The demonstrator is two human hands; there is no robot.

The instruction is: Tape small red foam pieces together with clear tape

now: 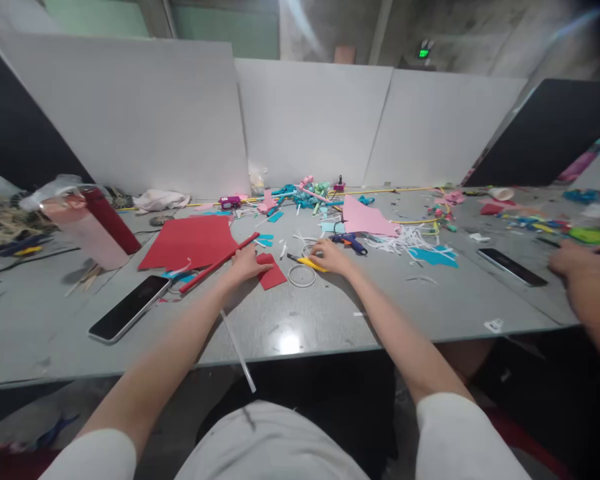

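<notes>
My left hand (245, 263) rests on the table beside a small red paper piece (273, 275), its fingertips at the paper's edge. A thin red rod (205, 275) passes by that hand. My right hand (329, 256) is at a yellow-handled tool (313, 265), with its fingers curled at the handle. Just below the tool lies a white ring (302, 276). A large red sheet (187, 243) is left of my left hand. Beyond my right hand are a dark blue glue gun (353, 244) and a pink sheet (367, 217).
A phone (130, 310) and a bottle (87, 230) stand or lie on the left. White strips (405, 241) are heaped right of centre. Another phone (513, 267) lies near another person's hand (583, 263). White panels (313, 123) line the table's back.
</notes>
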